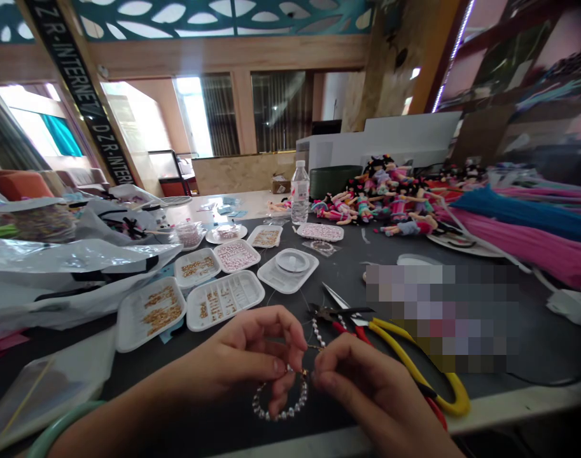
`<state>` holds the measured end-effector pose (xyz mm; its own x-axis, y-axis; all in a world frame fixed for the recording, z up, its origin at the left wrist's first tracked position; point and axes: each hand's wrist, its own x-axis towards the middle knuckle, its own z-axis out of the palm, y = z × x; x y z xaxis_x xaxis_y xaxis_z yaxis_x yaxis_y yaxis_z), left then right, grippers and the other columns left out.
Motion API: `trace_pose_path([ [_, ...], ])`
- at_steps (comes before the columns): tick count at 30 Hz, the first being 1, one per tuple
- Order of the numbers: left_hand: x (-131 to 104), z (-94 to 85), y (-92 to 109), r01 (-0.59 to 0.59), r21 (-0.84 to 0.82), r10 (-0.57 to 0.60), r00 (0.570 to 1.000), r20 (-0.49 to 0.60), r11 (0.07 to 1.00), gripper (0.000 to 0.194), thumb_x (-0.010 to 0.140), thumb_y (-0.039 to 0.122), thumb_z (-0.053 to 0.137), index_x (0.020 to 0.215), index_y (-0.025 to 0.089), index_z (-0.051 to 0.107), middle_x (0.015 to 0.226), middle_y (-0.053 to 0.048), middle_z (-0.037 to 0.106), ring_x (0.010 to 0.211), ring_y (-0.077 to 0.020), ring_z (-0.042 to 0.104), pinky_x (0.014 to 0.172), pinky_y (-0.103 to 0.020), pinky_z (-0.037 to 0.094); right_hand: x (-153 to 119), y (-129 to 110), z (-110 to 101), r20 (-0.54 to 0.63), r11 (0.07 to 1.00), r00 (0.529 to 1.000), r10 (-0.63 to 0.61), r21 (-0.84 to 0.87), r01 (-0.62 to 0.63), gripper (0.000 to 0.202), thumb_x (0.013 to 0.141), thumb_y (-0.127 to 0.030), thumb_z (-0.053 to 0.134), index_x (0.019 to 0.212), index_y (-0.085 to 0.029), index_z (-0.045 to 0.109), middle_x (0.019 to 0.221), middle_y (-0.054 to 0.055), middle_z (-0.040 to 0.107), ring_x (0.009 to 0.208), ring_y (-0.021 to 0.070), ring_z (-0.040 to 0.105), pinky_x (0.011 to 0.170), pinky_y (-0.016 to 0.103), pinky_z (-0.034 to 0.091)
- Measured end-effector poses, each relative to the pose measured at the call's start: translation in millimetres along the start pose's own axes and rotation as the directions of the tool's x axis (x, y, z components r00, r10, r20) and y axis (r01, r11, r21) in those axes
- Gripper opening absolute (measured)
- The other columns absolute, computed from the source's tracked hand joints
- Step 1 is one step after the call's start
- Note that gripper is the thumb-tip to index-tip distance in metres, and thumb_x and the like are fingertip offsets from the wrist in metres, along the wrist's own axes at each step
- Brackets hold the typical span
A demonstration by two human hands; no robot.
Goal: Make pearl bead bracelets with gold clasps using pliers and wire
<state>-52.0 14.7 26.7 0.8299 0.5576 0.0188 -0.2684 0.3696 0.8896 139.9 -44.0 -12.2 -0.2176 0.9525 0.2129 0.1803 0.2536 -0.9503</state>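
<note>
A loop of silvery beads with a gold-coloured piece, a beaded bracelet, hangs from my left hand, whose fingers are curled around its upper part. Close by on the right, my right hand has thumb and forefinger pinched together beside the gold piece; what lies between those fingertips is too small to make out. Behind the hands a strand of pearly beads lies on the dark table mat, near black-jawed pliers with red handles. Yellow-handled scissors lie beside my right hand.
White trays of gold and pink beads stand beyond my left hand, with a white tray holding a spool. Farther back are a water bottle and a pile of dolls. Plastic bags lie left, pink material right.
</note>
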Motion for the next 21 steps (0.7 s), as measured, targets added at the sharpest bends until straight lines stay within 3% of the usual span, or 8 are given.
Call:
trace_pose_path([
  [6, 2.2, 2.6, -6.9, -0.011, -0.063, 0.010, 1.000, -0.015, 0.998, 0.019, 0.077, 0.002, 0.059, 0.092, 0.013, 0.060, 0.083, -0.003, 0.056, 0.059, -0.0061, 0.055, 0.051, -0.017, 0.052, -1.1, -2.3, -2.4, 0.121, 0.951, 0.993, -0.012, 0.309, -0.026, 0.012, 0.087, -0.030, 0.059, 0.079, -0.022, 0.057, 0.076, 0.000, 0.063, 0.076, 0.0131, 0.062, 0.072, 0.024, 0.050],
  [15, 2.6, -1.4, -4.3, -0.028, -0.035, 0.027, 0.999, -0.027, 0.999, 0.023, 0.078, 0.000, 0.055, 0.094, 0.015, 0.057, 0.087, -0.002, 0.054, 0.058, -0.0049, 0.053, 0.048, -0.015, 0.045, 2.0, -1.4, -5.0, 0.039, 0.988, 0.998, -0.057, 0.147, 0.051, 0.009, 0.085, -0.030, 0.062, 0.081, -0.022, 0.061, 0.078, 0.001, 0.065, 0.073, 0.0130, 0.063, 0.065, 0.022, 0.052],
  [21, 0.8, 0.3, -3.8, 0.027, 0.130, -0.016, 0.996, -0.083, 0.991, 0.017, 0.079, 0.010, 0.061, 0.092, 0.017, 0.055, 0.075, 0.003, 0.051, 0.047, -0.0010, 0.042, 0.044, -0.015, 0.031, 0.5, -3.0, -8.2, -0.067, 0.966, 0.994, -0.091, 0.237, 0.104, 0.005, 0.084, -0.023, 0.064, 0.079, -0.023, 0.063, 0.078, -0.001, 0.067, 0.078, 0.0129, 0.064, 0.069, 0.021, 0.053],
])
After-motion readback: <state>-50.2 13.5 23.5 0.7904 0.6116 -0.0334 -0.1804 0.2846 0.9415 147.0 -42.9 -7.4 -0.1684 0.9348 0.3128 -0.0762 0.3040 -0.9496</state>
